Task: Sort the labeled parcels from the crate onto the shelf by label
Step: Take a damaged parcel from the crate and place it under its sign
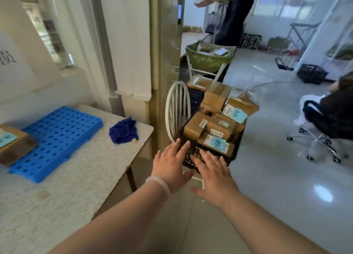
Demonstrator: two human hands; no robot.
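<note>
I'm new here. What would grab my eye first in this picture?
The black crate heaped with brown labeled parcels, at centre, with the left hand and right hand spread open just before it. Next, the bright blue perforated panel lying on the speckled table at left, a blue cloth beside it.
</note>
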